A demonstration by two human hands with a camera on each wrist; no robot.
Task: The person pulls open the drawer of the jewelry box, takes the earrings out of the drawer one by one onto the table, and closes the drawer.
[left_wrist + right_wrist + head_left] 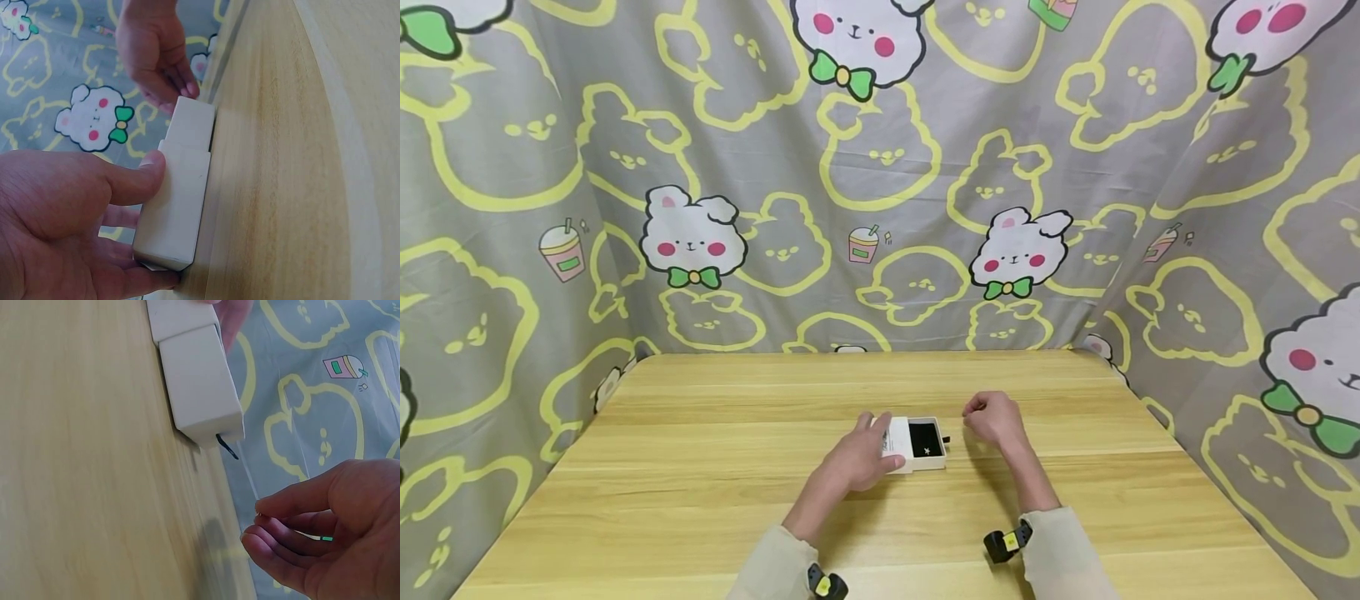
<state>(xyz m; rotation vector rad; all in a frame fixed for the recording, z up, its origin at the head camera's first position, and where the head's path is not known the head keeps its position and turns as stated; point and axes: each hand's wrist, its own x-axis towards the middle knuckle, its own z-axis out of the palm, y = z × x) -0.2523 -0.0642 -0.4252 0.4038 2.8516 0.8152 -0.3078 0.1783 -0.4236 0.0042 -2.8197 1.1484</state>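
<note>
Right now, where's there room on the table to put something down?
The wooden tabletop is bare left of the left hand, right of the right hand, and behind both toward the patterned curtain. It's crowded mid-table, around the white drawer box.

From my seat I see a pale yellow-brown, wood-grained table [647,500], its grain running side to side. Behind the table's far edge I get a grey fabric curtain [928,218] printed with yellow-outlined cartoon animals [886,156], and more of that cloth flanks the table left and right. Above the far edge I spot two white, pink-cheeked cartoon heads with green bows [693,237], and between them a small pink printed cup with a green straw [862,247].
</note>
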